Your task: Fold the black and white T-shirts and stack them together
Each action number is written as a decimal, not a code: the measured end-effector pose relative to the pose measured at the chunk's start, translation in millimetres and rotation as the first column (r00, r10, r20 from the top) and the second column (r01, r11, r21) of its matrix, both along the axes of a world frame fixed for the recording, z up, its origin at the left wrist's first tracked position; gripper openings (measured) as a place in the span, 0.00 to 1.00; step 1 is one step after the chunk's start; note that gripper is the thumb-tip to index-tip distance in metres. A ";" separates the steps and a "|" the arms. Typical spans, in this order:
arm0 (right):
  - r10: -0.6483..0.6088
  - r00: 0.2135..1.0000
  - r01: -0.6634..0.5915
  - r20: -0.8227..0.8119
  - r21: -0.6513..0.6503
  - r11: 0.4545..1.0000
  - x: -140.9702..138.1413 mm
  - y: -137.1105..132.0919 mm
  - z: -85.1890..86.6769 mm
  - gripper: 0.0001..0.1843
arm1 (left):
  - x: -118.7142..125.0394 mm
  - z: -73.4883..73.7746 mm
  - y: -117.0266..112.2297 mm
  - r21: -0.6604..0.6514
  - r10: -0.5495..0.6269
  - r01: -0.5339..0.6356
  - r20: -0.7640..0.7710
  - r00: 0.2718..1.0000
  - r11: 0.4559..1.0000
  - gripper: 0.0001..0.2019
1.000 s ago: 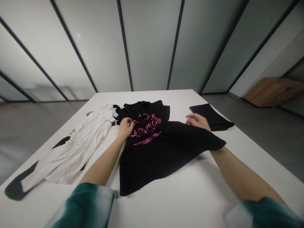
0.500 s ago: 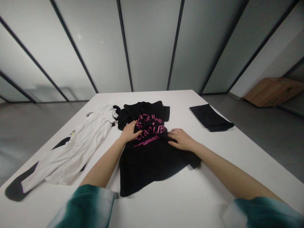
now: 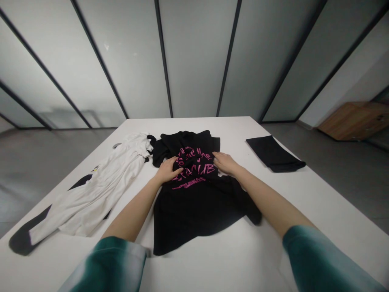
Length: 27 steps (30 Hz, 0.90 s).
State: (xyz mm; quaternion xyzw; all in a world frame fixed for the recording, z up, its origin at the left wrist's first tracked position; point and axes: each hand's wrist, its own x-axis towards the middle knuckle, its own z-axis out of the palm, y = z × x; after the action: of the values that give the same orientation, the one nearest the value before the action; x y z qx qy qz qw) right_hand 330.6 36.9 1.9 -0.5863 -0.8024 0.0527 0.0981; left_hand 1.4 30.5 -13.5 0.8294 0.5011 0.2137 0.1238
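A black T-shirt (image 3: 194,202) with pink lettering lies spread on the white table (image 3: 267,251) in front of me. My left hand (image 3: 167,169) rests flat on the shirt's left side beside the print, fingers stretched out. My right hand (image 3: 224,163) lies on the shirt just right of the lettering, fingers extended and pressing the cloth. Neither hand grips anything. The shirt's right side is folded inward under my right forearm.
A white garment (image 3: 100,186) with black ends lies along the table's left side. A folded black cloth (image 3: 275,153) sits at the far right. A wooden cabinet (image 3: 352,121) stands on the floor to the right. Glass wall panels rise behind the table.
My right hand carried the shirt's right side inward over the middle, then slid up to the right of the lettering. My left hand stayed on the shirt's left side, opening flat.
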 end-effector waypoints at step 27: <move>0.103 0.988 -0.116 0.117 0.105 0.988 31.6 -74.9 2.2 0.20 | 7.9 13.3 -6.2 0.069 -0.137 0.143 -0.089 0.987 0.987 0.28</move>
State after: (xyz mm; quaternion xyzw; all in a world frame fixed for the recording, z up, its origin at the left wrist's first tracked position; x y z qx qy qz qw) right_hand 362.2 -38.0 4.0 -0.5368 -0.8394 -0.0196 0.0827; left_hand 9.3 24.4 -0.2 0.8748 0.4381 0.1882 0.0861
